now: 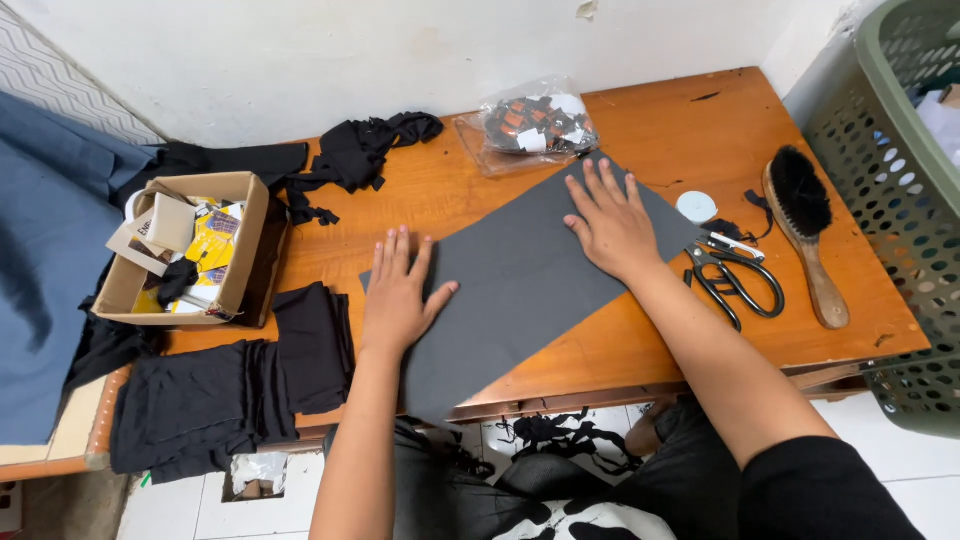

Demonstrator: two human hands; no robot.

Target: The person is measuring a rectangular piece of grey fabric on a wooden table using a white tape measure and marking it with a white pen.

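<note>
Both hands lie flat, fingers spread: left hand (398, 291) at the 9 o'clock corner of the grey sheet (520, 280), right hand (612, 224) toward 1 o'clock. Mid-surface (660, 120), it looks light and bendable, best gripped by its edges.

Sheet (520, 280): flat dark grey, no pattern. Worktop (690, 130): glossy orange-brown wood with a few dark scuffs. Folded cloth pile (230, 395) and cloth scraps (365, 150): black. Box (245, 245): tan cardboard, with yellow and white packets inside. Scissors (738, 280): black handles. Brush (805, 235): black bristles, light wood handle. Disc (696, 207): pale blue-white. Basket (890, 170): olive green, round-hole grid. Bag (535, 125): clear, with black, orange and white bits. Fabric (45, 250) at left: blue-grey. Wall (400, 50): off-white.
</note>
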